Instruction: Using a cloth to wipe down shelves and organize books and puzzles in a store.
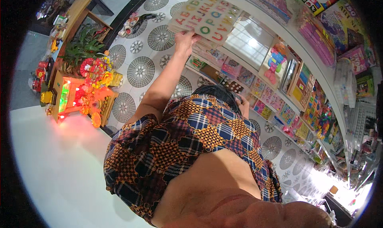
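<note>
A toy shop, by its shelves (pixel 248 33) full of colourful packaged goods (pixel 314 39)

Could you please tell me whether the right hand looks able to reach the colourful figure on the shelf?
Probably yes: nothing seems stacked over the colourful figure, and the right hand is fairly near, though its grip is partly hidden.

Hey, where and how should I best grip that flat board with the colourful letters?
Probably pinch the letter board by its near edge, coming from your own side. It's broad and flat, too wide to wrap a hand around, and that edge faces you; your left hand is at it.
</note>
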A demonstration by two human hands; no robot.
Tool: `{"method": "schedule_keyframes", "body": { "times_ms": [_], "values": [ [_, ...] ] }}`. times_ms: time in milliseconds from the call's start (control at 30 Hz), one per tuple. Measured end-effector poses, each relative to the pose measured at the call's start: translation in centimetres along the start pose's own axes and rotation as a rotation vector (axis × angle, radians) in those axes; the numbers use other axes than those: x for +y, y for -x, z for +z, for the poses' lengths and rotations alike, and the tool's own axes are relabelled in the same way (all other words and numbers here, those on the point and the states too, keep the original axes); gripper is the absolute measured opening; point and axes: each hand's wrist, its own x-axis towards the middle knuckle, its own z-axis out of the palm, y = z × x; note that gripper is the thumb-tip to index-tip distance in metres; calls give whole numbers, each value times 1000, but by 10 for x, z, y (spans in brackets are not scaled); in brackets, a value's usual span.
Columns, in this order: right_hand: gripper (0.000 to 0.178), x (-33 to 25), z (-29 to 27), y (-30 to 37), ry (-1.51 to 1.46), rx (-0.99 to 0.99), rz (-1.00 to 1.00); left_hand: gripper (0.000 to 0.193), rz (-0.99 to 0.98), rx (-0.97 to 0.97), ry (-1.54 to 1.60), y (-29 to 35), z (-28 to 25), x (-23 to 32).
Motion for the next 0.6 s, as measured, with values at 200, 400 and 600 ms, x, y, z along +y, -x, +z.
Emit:
{"method": "schedule_keyframes", "body": {
  "times_ms": [200,400,600],
  "values": [
    [26,26,-19,21,-14,128,-2,23,-172,-71,-4,-13,29,-11],
    [25,18,-29,35,-51,177,42,24,-187,-278,196,-23,42,-16],
    [26,36,-46,35,32,192,63,26,-155,-278,254,6,58,-18]
  ]
}}
